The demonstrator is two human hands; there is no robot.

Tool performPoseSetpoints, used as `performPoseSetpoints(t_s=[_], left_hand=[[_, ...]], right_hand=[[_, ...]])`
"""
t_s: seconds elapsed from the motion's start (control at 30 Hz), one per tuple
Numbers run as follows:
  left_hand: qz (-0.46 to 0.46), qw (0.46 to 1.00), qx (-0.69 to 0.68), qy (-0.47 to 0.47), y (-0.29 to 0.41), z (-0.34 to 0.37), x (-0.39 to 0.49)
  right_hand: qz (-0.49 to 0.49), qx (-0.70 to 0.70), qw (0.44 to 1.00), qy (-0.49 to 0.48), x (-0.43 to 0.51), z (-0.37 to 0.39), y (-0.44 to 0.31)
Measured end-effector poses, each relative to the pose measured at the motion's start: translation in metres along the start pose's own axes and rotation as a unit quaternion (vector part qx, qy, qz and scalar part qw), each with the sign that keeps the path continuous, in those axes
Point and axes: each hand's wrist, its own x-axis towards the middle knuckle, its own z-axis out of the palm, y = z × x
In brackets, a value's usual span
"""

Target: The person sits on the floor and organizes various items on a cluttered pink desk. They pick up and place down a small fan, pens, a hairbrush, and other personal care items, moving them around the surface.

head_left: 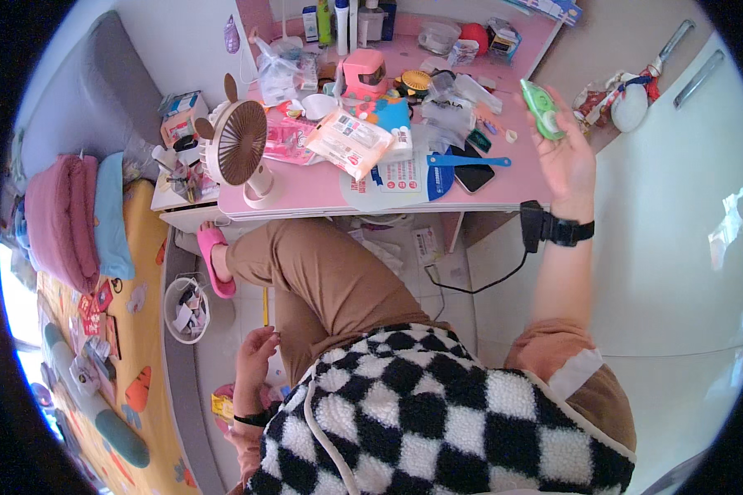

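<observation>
My right hand (566, 151) is raised beyond the right end of the pink desk, holding a green correction tape dispenser (540, 111). A black strap with a small box (531, 226) and a cable is on that wrist. Low beside my bent leg is my left hand (257, 356), fingers curled. A thin yellow stick (265, 306) shows just past its fingertips; whether the hand grips it is unclear. On the desk (322, 185), nearest my right hand, lie a blue flat strip (469, 161), a dark smartphone (472, 174) and a small green case (478, 141).
A fan with ears (235, 145) stands at the desk's left. Wipes packs (351, 143), a pink box-shaped item (364, 74) and plastic bags (449, 117) crowd the middle. Left are a waste bin (172, 309) and a bed (152, 247); a white door (662, 216) is right.
</observation>
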Motion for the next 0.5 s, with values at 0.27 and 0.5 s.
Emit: performPoseSetpoints(t_s=[0.27,0.5], left_hand=[[0.007,0.999,0.037,0.008,-0.011,0.002,-0.003],[0.026,0.999,0.020,0.019,-0.011,0.004,-0.008]], right_hand=[[0.026,-0.057,0.994,-0.091,-0.044,0.062,0.015],[0.042,-0.058,0.989,-0.127,-0.050,0.071,0.027]])
